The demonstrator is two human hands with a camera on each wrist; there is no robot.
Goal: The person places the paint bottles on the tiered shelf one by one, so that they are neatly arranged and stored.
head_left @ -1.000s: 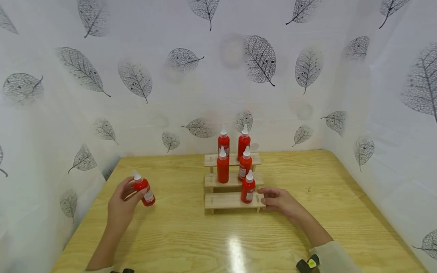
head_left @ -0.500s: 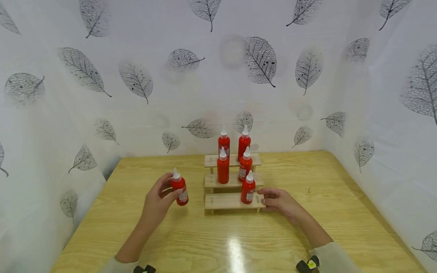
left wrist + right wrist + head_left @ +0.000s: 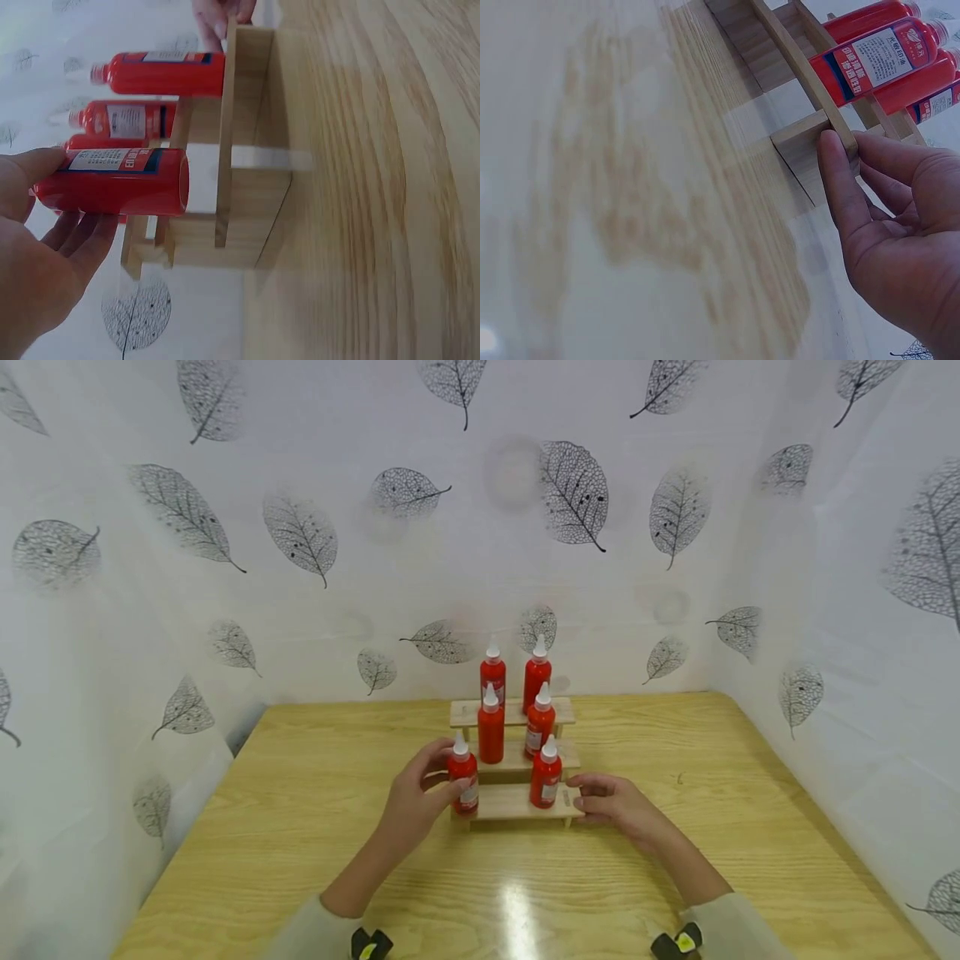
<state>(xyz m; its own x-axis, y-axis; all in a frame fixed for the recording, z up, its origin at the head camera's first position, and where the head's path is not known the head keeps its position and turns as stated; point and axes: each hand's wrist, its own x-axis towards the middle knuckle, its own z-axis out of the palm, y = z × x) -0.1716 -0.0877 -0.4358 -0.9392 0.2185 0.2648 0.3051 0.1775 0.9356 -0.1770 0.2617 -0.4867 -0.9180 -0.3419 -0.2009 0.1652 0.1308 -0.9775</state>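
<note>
My left hand (image 3: 420, 793) grips a red squeeze bottle (image 3: 463, 783) with a white pointed cap, upright at the left end of the lowest step. In the left wrist view this held bottle (image 3: 120, 181) has its base slightly apart from the step. The three-tier wooden stand (image 3: 506, 806) carries several similar bottles, among them one on the right of the lowest step (image 3: 545, 781). My right hand (image 3: 618, 806) pinches the right end of that step, thumb and forefinger on the board's end (image 3: 844, 142) in the right wrist view.
The stand rests on a wood-grain table (image 3: 652, 860), towards its back. A white leaf-print sheet (image 3: 465, 560) hangs behind and along both sides. On the middle step stand two bottles, one of them plain red (image 3: 491, 735); two more are on the top step.
My left hand has carried its bottle rightwards from the table's left side to the lowest step, and the bottle has gone from tilted to upright. My right hand stays put.
</note>
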